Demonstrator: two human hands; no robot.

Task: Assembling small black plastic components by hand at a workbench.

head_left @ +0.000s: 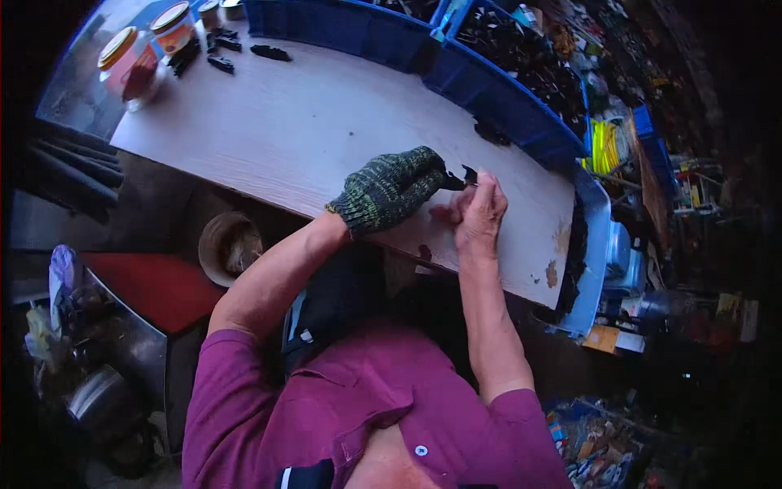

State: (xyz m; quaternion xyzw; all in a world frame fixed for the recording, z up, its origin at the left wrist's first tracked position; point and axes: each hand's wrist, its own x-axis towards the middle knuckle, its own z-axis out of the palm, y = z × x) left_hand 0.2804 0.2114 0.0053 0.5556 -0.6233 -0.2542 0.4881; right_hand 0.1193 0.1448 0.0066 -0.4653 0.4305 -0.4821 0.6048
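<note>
My left hand [391,186], in a dark green knitted glove, is closed round a small black part [453,181] over the right half of the pale board. The part is dark with a pointed, uneven outline; its exact kind does not show. My bare right hand [482,210] meets it from the right, thumb and fingers pinched at its far end. Some fingers of the right hand are blurred. Similar black pieces [270,53] lie at the far left of the pale tabletop [326,122], and another dark piece [492,133] rests by the bin at the right.
Blue bins [513,91] filled with black pieces line the far edge. Jars with lids [130,65] stand at the far left. Along the right end is a light blue tray [593,244]. A red-topped box [151,285] and a round container [218,248] sit below, left.
</note>
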